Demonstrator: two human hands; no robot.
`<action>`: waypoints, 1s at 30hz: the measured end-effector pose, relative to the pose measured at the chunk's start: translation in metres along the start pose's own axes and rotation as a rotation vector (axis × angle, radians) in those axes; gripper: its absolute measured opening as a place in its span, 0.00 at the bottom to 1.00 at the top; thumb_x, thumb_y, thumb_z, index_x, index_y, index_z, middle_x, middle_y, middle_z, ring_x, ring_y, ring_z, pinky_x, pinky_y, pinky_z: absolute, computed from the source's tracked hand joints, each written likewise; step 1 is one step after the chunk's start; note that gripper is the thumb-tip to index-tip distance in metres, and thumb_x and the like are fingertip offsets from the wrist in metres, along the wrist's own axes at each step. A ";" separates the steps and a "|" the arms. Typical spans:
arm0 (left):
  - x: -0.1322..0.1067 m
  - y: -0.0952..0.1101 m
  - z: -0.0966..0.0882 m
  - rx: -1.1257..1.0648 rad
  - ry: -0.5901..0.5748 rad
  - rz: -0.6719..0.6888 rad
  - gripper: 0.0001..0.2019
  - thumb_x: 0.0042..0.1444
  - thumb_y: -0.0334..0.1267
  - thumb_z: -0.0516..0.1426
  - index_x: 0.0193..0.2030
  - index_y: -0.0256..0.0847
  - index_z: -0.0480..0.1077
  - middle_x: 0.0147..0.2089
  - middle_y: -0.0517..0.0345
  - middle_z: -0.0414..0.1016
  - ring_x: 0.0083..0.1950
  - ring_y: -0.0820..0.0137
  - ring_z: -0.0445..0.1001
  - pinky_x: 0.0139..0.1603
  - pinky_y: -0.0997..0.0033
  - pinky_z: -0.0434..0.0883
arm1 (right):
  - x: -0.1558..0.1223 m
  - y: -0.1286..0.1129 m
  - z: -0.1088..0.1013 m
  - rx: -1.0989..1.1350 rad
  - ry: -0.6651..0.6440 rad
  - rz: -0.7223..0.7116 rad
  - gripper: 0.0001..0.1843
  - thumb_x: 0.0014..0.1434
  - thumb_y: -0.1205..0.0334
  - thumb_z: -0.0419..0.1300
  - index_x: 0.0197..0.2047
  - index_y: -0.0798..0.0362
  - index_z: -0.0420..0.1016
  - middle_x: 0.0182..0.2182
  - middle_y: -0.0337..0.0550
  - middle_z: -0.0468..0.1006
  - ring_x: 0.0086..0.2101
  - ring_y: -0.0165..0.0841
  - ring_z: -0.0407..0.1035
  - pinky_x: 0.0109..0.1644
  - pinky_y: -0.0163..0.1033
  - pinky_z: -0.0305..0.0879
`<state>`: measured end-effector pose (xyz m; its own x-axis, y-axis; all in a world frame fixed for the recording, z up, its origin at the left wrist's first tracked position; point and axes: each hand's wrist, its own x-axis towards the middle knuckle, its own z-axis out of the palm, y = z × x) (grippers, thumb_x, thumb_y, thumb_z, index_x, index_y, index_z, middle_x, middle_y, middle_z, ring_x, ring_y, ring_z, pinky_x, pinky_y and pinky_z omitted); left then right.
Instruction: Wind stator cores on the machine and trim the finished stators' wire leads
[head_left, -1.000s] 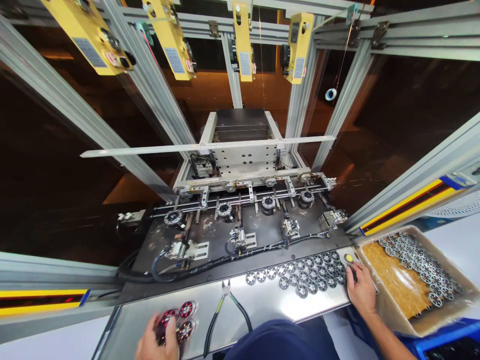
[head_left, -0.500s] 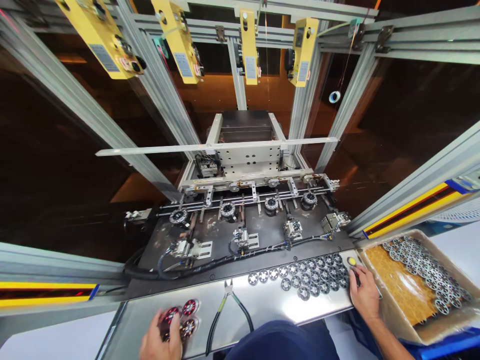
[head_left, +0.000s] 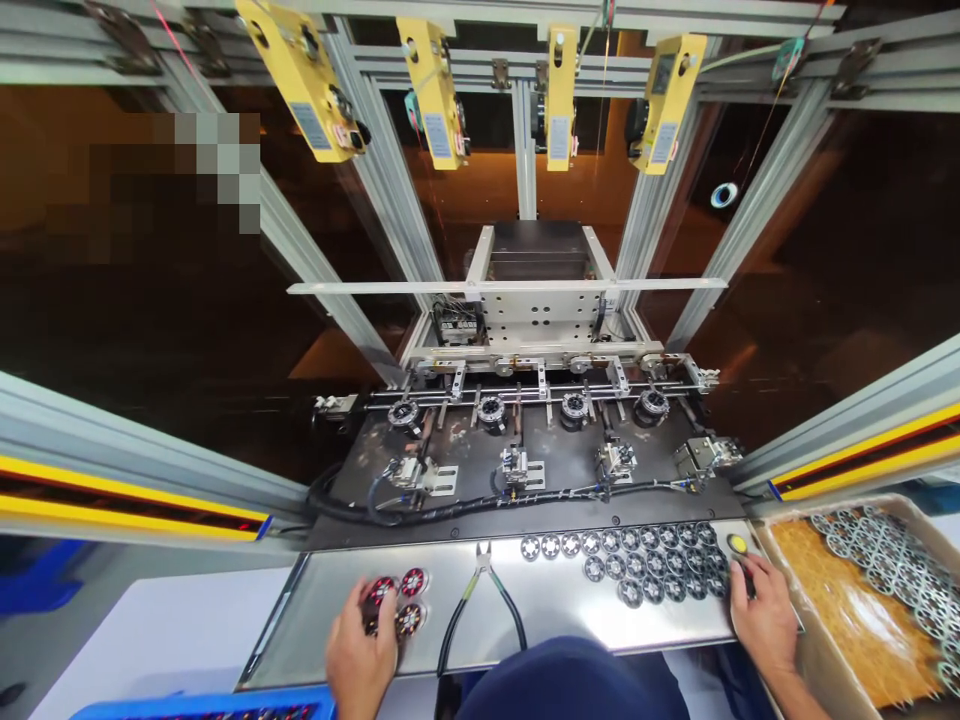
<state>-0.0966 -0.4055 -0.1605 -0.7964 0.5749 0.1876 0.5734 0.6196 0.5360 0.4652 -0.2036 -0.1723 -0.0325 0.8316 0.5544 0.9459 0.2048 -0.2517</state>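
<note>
My left hand [head_left: 362, 645] is at the left of the metal tray, its thumb and fingers curled around the left side of a small cluster of round parts with red windings [head_left: 413, 582]. Its fingers partly cover the nearest ones. My right hand [head_left: 766, 615] lies at the tray's right end, fingers bent around a small dark thing that they mostly hide. Just above it is a yellow button [head_left: 738, 543]. Several black-and-silver spoked round parts [head_left: 655, 563] lie in rows left of that hand. Pliers with dark handles [head_left: 484, 560] rest between, jaws away from me.
Behind the metal tray [head_left: 315, 620] stands a machine plate with several round fixtures [head_left: 491, 411] and cables. Yellow hanging units [head_left: 561, 100] are overhead. A lined box of spoked parts [head_left: 847, 610] sits at right, a blue bin [head_left: 202, 705] at lower left. Yellow-edged bars [head_left: 135, 505] flank the station.
The view has turned left, so everything appears further right and the blue bin shows at lower left. Both hands stay at about the same spots on the tray.
</note>
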 end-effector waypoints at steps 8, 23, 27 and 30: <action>0.000 -0.002 0.001 -0.011 -0.017 -0.003 0.34 0.61 0.58 0.48 0.64 0.31 0.64 0.51 0.37 0.77 0.53 0.49 0.74 0.56 0.49 0.69 | 0.001 0.001 0.001 0.000 0.002 -0.009 0.33 0.68 0.40 0.45 0.43 0.61 0.78 0.42 0.58 0.77 0.45 0.45 0.71 0.54 0.50 0.68; 0.000 0.001 0.000 -0.046 -0.014 -0.013 0.34 0.60 0.58 0.49 0.64 0.32 0.63 0.52 0.38 0.77 0.55 0.49 0.74 0.57 0.50 0.68 | 0.001 0.002 0.001 -0.027 0.015 -0.036 0.34 0.68 0.40 0.44 0.43 0.61 0.78 0.43 0.59 0.77 0.44 0.46 0.72 0.54 0.50 0.68; -0.001 0.000 0.000 -0.048 -0.015 -0.013 0.35 0.60 0.58 0.49 0.64 0.31 0.63 0.53 0.37 0.77 0.55 0.49 0.73 0.58 0.50 0.68 | 0.001 0.003 0.001 -0.035 0.016 -0.044 0.34 0.68 0.40 0.45 0.43 0.62 0.78 0.43 0.60 0.78 0.45 0.46 0.72 0.54 0.50 0.68; -0.001 0.000 0.000 -0.048 -0.020 -0.018 0.35 0.60 0.59 0.49 0.64 0.30 0.63 0.53 0.36 0.77 0.55 0.48 0.73 0.58 0.49 0.68 | 0.000 0.004 0.002 -0.032 0.015 -0.048 0.34 0.68 0.40 0.45 0.43 0.63 0.78 0.43 0.60 0.78 0.45 0.46 0.72 0.54 0.50 0.68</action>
<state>-0.0961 -0.4057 -0.1609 -0.8025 0.5744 0.1614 0.5485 0.6039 0.5784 0.4685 -0.2013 -0.1747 -0.0734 0.8137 0.5767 0.9533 0.2272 -0.1992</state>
